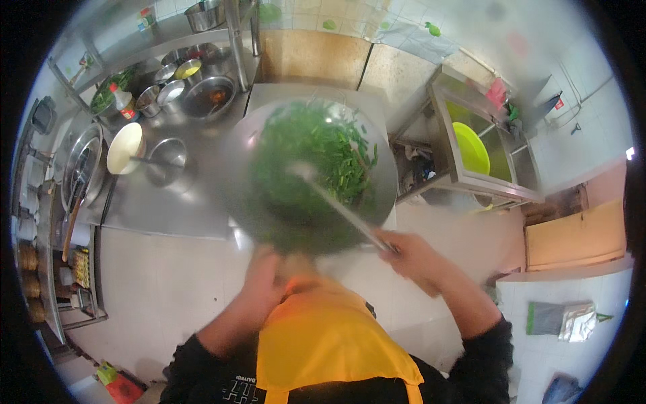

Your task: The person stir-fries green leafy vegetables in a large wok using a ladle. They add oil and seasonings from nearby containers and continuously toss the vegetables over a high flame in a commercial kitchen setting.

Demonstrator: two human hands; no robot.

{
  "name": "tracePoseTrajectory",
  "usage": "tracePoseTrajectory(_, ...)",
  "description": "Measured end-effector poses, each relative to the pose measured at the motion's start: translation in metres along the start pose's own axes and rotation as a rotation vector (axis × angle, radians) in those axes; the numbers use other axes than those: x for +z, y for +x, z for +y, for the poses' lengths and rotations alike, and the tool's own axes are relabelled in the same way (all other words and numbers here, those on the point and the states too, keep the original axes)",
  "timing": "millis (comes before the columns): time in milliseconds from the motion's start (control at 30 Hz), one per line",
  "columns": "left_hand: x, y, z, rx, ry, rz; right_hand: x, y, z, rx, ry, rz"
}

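A large metal wok (386,151) stands in front of me, holding chopped green leafy vegetables (348,166). My right hand (411,257) is closed around the long metal handle of a cooking ladle or spatula (343,212). The tool's blurred head reaches into the greens near the wok's middle. My left hand (265,272) is at the wok's near edge, beside a blurred pale shape that may be the wok's handle. What its fingers grip is hidden by blur. My yellow apron (328,333) lies just below both hands.
Left of the wok, a steel counter (146,212) carries a cream bowl (125,146), a steel pot (169,161), a sauce bottle (123,103) and several seasoning bowls (171,93). On the right, a steel sink (454,151) holds a lime-green basin (472,149). A shelf post (235,48) rises at the back.
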State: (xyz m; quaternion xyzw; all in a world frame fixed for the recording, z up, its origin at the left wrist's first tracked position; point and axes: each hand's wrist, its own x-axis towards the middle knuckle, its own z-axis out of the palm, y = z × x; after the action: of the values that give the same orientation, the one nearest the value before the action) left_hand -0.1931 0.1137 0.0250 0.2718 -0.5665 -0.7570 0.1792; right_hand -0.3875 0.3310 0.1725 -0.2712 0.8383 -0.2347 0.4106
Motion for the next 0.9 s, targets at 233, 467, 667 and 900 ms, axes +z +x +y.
tracePoseTrajectory(233,0.012,0.036,0.009,-0.050,0.437,-0.059,-0.005,-0.007,-0.002,0.034,0.043,0.070)
tracePoseTrajectory(467,-0.029,0.030,-0.044,0.358,0.724,-0.180,-0.021,-0.061,-0.002,0.202,0.246,-0.171)
tracePoseTrajectory(667,-0.030,0.036,-0.101,0.243,0.669,-0.157,-0.011,0.017,0.021,0.034,-0.014,0.121)
tracePoseTrajectory(900,-0.020,0.019,-0.022,-0.293,-0.235,0.004,-0.059,-0.069,-0.022,0.082,-0.189,0.015)
